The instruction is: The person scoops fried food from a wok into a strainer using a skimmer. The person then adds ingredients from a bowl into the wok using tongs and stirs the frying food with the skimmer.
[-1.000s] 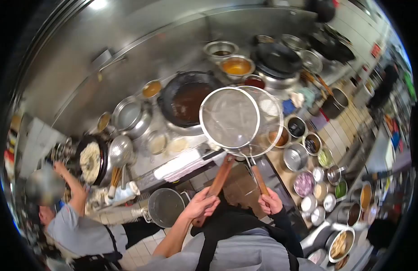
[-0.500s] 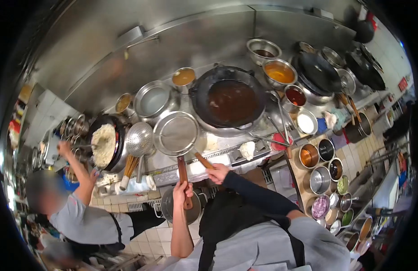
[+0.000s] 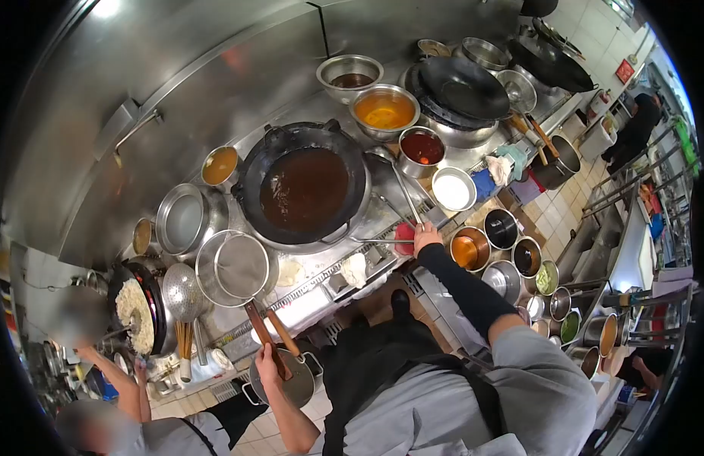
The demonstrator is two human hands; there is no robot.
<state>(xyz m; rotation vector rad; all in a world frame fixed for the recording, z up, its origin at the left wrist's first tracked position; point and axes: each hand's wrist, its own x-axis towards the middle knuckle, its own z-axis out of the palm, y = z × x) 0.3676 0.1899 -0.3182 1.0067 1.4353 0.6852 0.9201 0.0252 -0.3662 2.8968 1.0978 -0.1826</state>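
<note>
1. Gripping a strainer (image 3: 232,267) by its wooden handle, the left hand (image 3: 269,368) is closed; a 2nd strainer (image 3: 283,331) overlaps it, near the wok (image 3: 249,178)
2. The right hand (image 3: 426,239) has left them for a ladle (image 3: 405,190); its finger closure I cannot tell

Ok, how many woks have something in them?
2: one wok, centre, with brown liquid; another wok, far left, with pale food. The farthest wok is hard to see into.
</note>
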